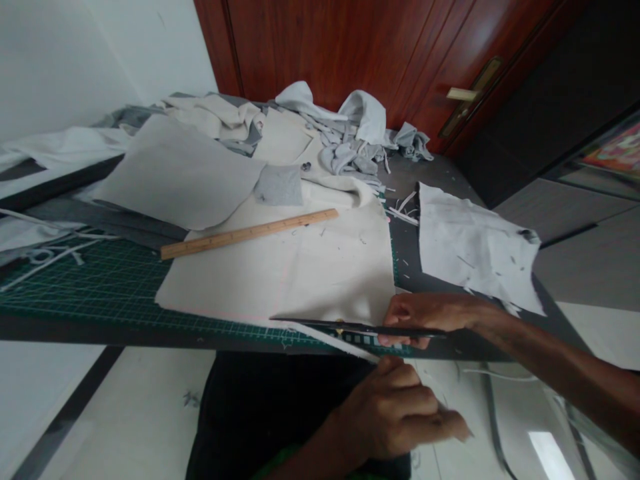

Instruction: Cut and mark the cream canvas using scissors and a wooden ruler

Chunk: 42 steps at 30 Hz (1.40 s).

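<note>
My right hand (pixel 425 312) is closed round the handles of dark scissors (pixel 360 327). Their blades lie along the near edge of a cream cloth piece (pixel 330 273), tips pointing left. A narrow cloth strip (pixel 330 339) hangs off that edge, still joined near the blade tips. Below the table edge, my left hand (pixel 400 410) pinches the strip's other end. Something small and pale sticks out by its fingers, too blurred to name. Across the cloth lies a wooden ruler (pixel 250 233), with a small grey fabric square (pixel 280 185) behind it.
A green cutting mat (pixel 75 280) lies under the cloth on a dark table (pixel 440 175). Grey and white fabric (pixel 350 150) is heaped at the back, before a wooden door (pixel 325 47). A white cloth piece (pixel 470 240) lies at the right; a pale panel (pixel 185 173) at the left.
</note>
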Available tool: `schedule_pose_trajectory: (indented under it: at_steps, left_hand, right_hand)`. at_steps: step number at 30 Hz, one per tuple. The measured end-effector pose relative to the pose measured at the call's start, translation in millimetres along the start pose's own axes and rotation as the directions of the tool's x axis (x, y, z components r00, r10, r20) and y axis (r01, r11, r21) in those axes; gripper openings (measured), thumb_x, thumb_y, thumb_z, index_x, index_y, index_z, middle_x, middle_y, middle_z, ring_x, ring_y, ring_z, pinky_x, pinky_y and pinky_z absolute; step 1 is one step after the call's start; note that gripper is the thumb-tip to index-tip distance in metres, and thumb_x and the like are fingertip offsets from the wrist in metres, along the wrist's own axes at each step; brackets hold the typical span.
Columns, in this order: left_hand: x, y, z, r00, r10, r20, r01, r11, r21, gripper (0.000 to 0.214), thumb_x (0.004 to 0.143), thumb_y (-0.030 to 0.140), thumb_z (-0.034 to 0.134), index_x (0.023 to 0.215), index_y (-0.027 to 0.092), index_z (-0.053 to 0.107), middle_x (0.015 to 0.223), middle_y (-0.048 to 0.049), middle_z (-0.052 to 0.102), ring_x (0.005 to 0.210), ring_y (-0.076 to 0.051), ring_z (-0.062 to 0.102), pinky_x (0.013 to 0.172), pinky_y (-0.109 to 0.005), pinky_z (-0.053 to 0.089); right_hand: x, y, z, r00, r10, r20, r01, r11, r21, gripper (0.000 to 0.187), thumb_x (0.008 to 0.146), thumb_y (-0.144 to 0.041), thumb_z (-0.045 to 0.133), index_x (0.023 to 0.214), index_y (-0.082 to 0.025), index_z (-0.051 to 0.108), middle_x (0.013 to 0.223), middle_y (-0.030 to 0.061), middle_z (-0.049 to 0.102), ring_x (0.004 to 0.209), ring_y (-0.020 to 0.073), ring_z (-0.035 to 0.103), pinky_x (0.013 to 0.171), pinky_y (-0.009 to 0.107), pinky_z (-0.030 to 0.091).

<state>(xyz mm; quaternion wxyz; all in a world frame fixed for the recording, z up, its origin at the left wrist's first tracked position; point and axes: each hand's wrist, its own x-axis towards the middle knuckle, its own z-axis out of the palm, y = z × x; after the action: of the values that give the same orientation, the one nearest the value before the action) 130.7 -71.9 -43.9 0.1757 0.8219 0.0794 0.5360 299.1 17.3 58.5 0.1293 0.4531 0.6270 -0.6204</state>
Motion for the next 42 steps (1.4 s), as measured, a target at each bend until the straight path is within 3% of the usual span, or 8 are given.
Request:
schedule_pose_trajectory:
  at_steps: [8,12,17,22,27,34,42]
  left_hand:
    - [-5.3,1.5,1.9,0.999,-0.013,0.044,0.011,0.999,0.044,0.009,0.098,0.024,0.073,0.103,0.026,0.08,0.068,0.0063,0.056,0.075,-0.01,0.047,0.08,-0.03,0.037]
    - [-6.3,1.2,2.7,0.996,-0.02,0.09,0.015,0.998,0.06,0.01,0.098,0.024,0.074,0.105,0.028,0.08,0.07,0.0065,0.058,0.076,-0.01,0.047,0.081,-0.031,0.036]
    - [-8.2,1.1,4.8,0.999,-0.015,0.043,0.014,0.999,0.029,0.01,0.099,0.025,0.072,0.106,0.026,0.08,0.069,0.0068,0.058,0.075,-0.01,0.047,0.081,-0.03,0.037]
    - [-11.5,1.5,6.5,0.986,-0.007,0.167,-0.005,0.998,0.067,0.016,0.098,0.029,0.074,0.113,0.03,0.079,0.069,0.0059,0.059,0.077,-0.011,0.049,0.08,-0.031,0.036]
    - [-8.5,1.3,6.2,1.0,0.0,0.023,0.0,1.0,0.015,0.012,0.099,0.024,0.072,0.108,0.025,0.079,0.071,0.0062,0.06,0.076,-0.01,0.047,0.08,-0.03,0.037]
    - [-13.2,1.6,8.2,0.985,-0.019,0.17,0.007,0.998,0.07,0.019,0.097,0.027,0.075,0.115,0.03,0.078,0.071,0.0063,0.059,0.078,-0.011,0.049,0.083,-0.032,0.037]
    - [-10.6,2.0,7.4,0.994,0.004,0.108,-0.01,0.998,0.058,0.014,0.1,0.027,0.071,0.112,0.028,0.078,0.067,0.0062,0.056,0.077,-0.011,0.049,0.08,-0.031,0.036]
  right_hand:
    - [3.1,-0.7,2.4,0.993,0.112,-0.04,-0.112,0.994,-0.015,0.064,0.083,-0.078,0.06,0.063,-0.018,0.055,0.054,-0.0045,0.046,0.049,0.0074,0.038,0.047,0.024,0.027]
    - [3.3,0.6,3.1,0.995,0.095,-0.042,-0.094,0.995,0.024,0.062,0.083,-0.077,0.062,0.063,-0.018,0.055,0.054,-0.0052,0.045,0.048,0.0067,0.038,0.044,0.022,0.026]
    - [2.4,-0.4,3.9,0.997,0.076,-0.028,-0.074,0.996,0.052,0.067,0.082,-0.083,0.057,0.063,-0.018,0.054,0.052,-0.0053,0.044,0.047,0.0058,0.036,0.043,0.021,0.025]
    - [5.1,4.4,4.7,0.997,0.076,-0.017,-0.074,0.994,0.08,0.064,0.082,-0.079,0.062,0.063,-0.018,0.053,0.053,-0.0056,0.044,0.047,0.0055,0.038,0.042,0.02,0.026]
    - [9.5,7.3,5.3,0.994,0.109,-0.022,-0.107,0.991,0.081,0.062,0.082,-0.076,0.064,0.062,-0.018,0.053,0.052,-0.0064,0.043,0.046,0.0053,0.037,0.042,0.02,0.027]
    - [8.4,3.9,6.4,0.998,0.07,0.004,-0.07,0.989,0.129,0.06,0.085,-0.074,0.065,0.065,-0.018,0.054,0.052,-0.0075,0.042,0.046,0.005,0.035,0.041,0.019,0.026]
    - [7.0,4.0,6.4,0.999,0.036,0.011,-0.037,0.993,0.116,0.061,0.085,-0.073,0.065,0.064,-0.018,0.052,0.054,-0.0077,0.042,0.047,0.0043,0.034,0.042,0.019,0.025]
